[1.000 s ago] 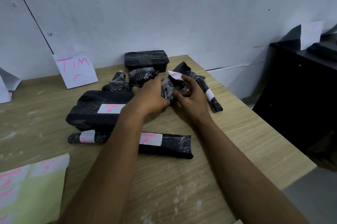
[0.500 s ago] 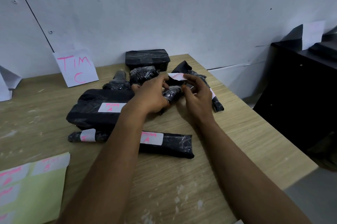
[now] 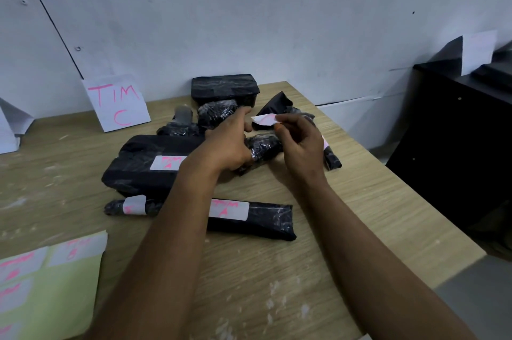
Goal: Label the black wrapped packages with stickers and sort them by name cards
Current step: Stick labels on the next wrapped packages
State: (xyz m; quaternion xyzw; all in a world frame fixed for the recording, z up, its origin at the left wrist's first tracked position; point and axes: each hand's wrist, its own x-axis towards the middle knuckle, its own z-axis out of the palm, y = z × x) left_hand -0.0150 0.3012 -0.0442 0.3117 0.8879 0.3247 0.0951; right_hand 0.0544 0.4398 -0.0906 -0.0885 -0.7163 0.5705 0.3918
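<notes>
A pile of black wrapped packages lies on the wooden table point(image 3: 346, 201). My left hand point(image 3: 230, 146) grips a small black package point(image 3: 263, 147) just above the tabletop. My right hand point(image 3: 300, 143) pinches a white sticker with pink writing point(image 3: 264, 119) over that package. A large flat package point(image 3: 146, 165), a long package point(image 3: 255, 219) and a thin one point(image 3: 130, 206) each carry a white sticker. The name card "TIM C" point(image 3: 117, 103) leans on the wall at the left.
A black box-shaped package point(image 3: 225, 88) stands by the wall, with more small wrapped ones around my hands. A yellow-green sticker sheet point(image 3: 50, 284) lies at the front left. A dark cabinet point(image 3: 457, 132) with another card stands right of the table. Folded white paper point(image 3: 8, 129) sits at the far left.
My right hand has lifted off the small package and raised the sticker between its fingertips. My left hand keeps hold of the package.
</notes>
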